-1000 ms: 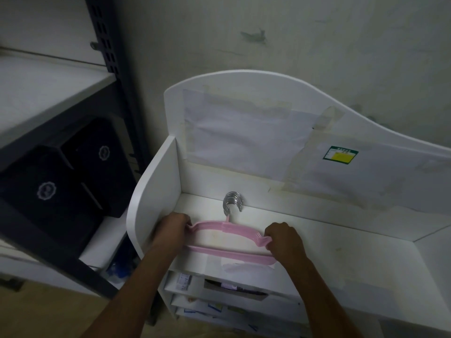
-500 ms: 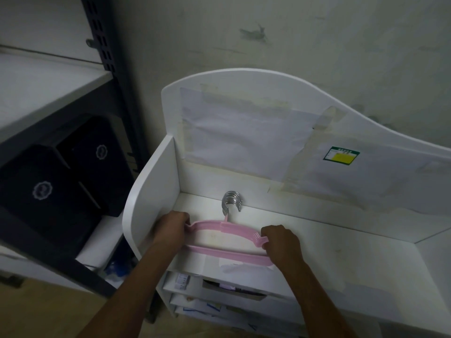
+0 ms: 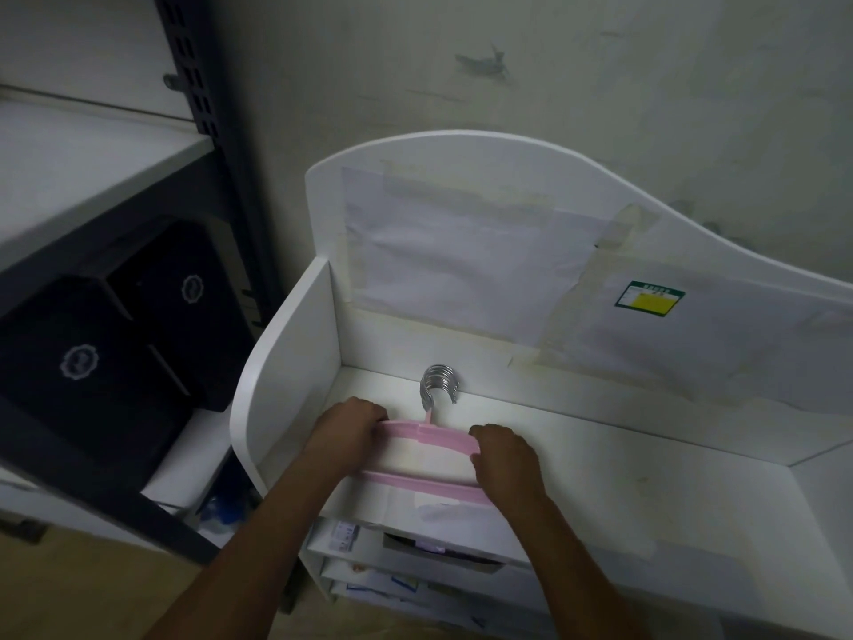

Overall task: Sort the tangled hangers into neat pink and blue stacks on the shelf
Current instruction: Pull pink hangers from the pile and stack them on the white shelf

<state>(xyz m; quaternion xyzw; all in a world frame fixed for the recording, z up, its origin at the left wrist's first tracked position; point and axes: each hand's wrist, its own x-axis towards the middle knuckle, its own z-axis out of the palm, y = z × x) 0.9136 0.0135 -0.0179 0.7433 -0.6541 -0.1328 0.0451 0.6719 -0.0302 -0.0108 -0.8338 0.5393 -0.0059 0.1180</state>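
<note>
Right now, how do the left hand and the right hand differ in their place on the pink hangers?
The left hand holds the pink hangers at the end beside the shelf's side wall; the right hand holds the opposite end, nearer the camera. Both are curled round the stack.

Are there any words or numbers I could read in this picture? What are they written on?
No text here can be read.
Green and yellow sticker on the shelf's back panel: print too small and blurred.
Round white emblems on the black boxes: a pattern, no legible words.
Papers and packets in the lower compartments: labels too blurred.
</note>
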